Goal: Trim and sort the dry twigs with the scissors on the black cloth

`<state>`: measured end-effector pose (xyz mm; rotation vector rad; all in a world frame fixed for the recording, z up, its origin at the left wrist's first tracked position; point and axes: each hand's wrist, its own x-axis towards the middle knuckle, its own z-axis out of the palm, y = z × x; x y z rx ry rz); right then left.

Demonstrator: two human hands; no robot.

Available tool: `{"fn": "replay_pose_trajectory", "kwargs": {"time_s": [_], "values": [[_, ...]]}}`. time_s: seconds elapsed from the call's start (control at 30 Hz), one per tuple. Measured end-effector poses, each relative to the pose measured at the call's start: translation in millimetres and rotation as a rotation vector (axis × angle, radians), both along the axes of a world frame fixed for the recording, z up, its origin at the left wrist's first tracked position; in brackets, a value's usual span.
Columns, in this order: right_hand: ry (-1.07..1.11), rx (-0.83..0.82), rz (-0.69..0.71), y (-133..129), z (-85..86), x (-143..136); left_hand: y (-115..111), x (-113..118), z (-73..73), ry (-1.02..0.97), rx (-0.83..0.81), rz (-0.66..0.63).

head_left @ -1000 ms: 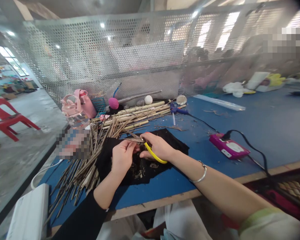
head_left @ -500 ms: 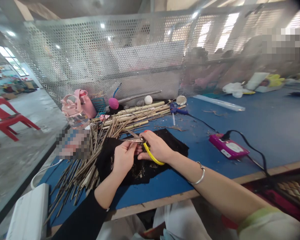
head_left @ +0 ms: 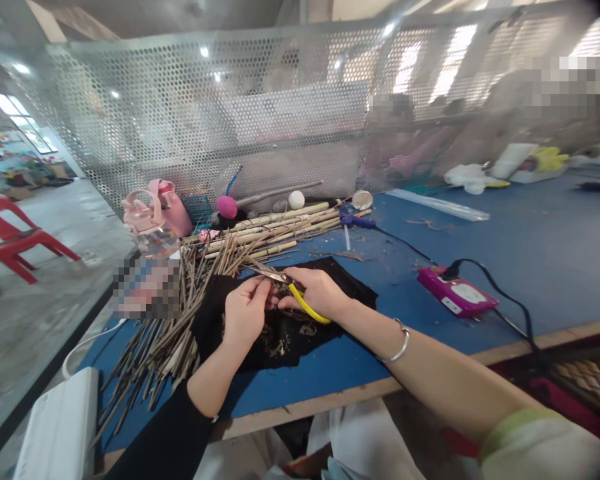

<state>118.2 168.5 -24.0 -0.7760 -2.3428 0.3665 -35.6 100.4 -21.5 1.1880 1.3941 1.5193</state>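
Note:
My right hand (head_left: 316, 292) is wrapped round the yellow handles of a pair of scissors (head_left: 307, 305). Their metal blades point up and to the left, nearly together, just above my left hand (head_left: 247, 310). The thumb and fingers of that left hand are pinched on something small that I cannot make out. Both hands are over a black cloth (head_left: 350, 283), with dry brown scraps (head_left: 280, 343) scattered on it. A heap of thin brown sticks (head_left: 180, 333) lies left of the cloth, partly touching it.
Thicker sticks (head_left: 280, 220), a pink ball (head_left: 227, 207) and a white ball (head_left: 297, 199) lie at the back, beside a blue glue gun (head_left: 360, 221). Pink bottles (head_left: 153, 223) stand back left. A magenta power box (head_left: 457, 292) with black cables is at right, a white box (head_left: 57, 427) front left.
The scissors' blades have gone from spread apart to nearly together. My right hand has shifted slightly right and down, and its fingers have drawn in on the handles.

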Motion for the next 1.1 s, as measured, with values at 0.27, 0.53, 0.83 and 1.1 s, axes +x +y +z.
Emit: {"fn": "replay_pose_trajectory", "kwargs": {"time_s": [0.27, 0.53, 0.83, 1.1], "values": [[0.360, -0.401, 0.024, -3.5, 5.7, -3.4, 2.5, -1.3, -11.4, 0.256, -0.099, -0.096], [0.439, -0.480, 0.017, -8.8, 12.4, -5.0, -2.6, 2.7, -12.3, 0.450, 0.017, -0.176], [0.420, -0.450, -0.021, -4.9, 10.2, -1.7, -4.4, -1.0, -2.0, 0.417, 0.018, -0.057], [0.031, -0.183, 0.099, -6.1, 1.6, -4.0, -2.1, -2.3, 6.2, -0.082, 0.004, 0.028]]}}
